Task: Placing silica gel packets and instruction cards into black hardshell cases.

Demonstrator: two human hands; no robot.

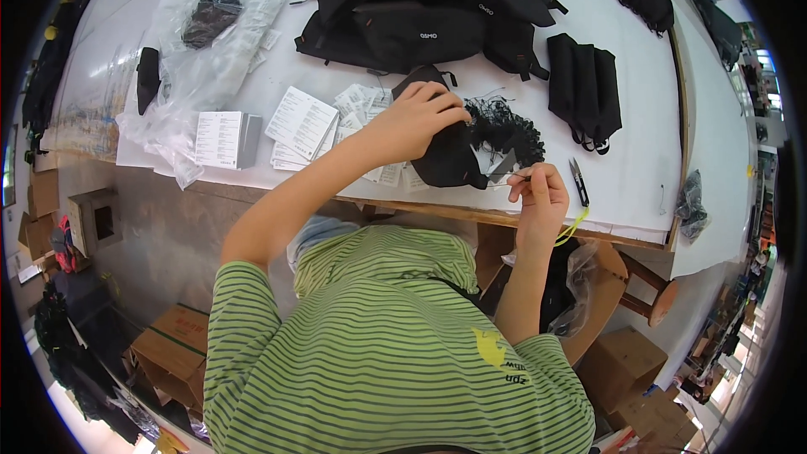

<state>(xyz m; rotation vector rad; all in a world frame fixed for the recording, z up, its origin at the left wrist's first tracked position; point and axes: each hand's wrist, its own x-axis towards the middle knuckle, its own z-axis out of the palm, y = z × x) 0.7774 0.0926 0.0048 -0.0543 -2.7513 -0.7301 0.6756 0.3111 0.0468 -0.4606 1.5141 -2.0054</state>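
Note:
A small black fabric bag (450, 155) lies at the table's near edge. My left hand (420, 118) is closed over its upper part, with the fingers bent and the tips partly hidden. At the bag's right corner my right hand (540, 187) pinches a thin dark string, which runs toward the bag. Beside those fingers is a small dark grey tag (502, 166). A tangled pile of black tag strings (508, 130) lies just beyond, between my hands. White printed labels (361, 105) are spread left of the bag, partly under my left forearm.
Black bags (429, 29) are heaped at the back, and folded black pieces (582, 88) lie to the right. Thread snips (578, 182) with a yellow cord rest near the front edge. Leftward are card stacks (220, 141) and a clear plastic bag (202, 76). A wooden stool (660, 303) stands below right.

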